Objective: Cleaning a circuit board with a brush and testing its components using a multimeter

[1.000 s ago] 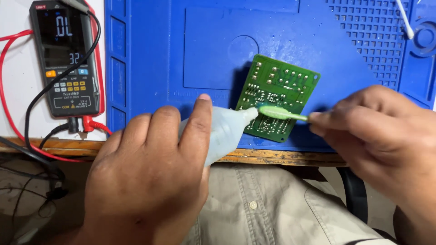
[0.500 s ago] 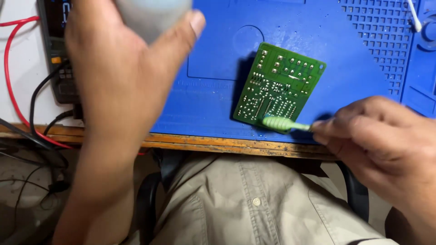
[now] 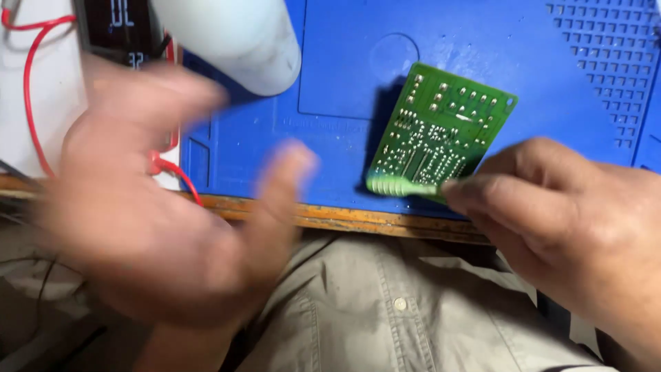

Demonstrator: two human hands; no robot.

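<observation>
A green circuit board (image 3: 441, 131) lies solder side up on a blue work mat (image 3: 330, 89). My right hand (image 3: 571, 220) grips a pale green brush (image 3: 403, 186), its bristle head resting on the board's near edge. My left hand (image 3: 158, 227) is blurred by motion, with its fingers spread and nothing in them, and hovers over the table's front edge to the left of the board. A pale, rounded bottle (image 3: 234, 41) sits on the mat above that hand, apart from it.
A dark multimeter (image 3: 117, 27) with a lit display lies at the upper left, and its red lead (image 3: 31, 89) loops across a white surface. The wooden table edge (image 3: 344, 217) runs below the mat. The mat has a grid of small pockets (image 3: 606, 62) at the right.
My left hand let go of the pale bottle, which now rests on the mat, and dropped back toward the table edge. The brush in my right hand slid left along the board's near edge.
</observation>
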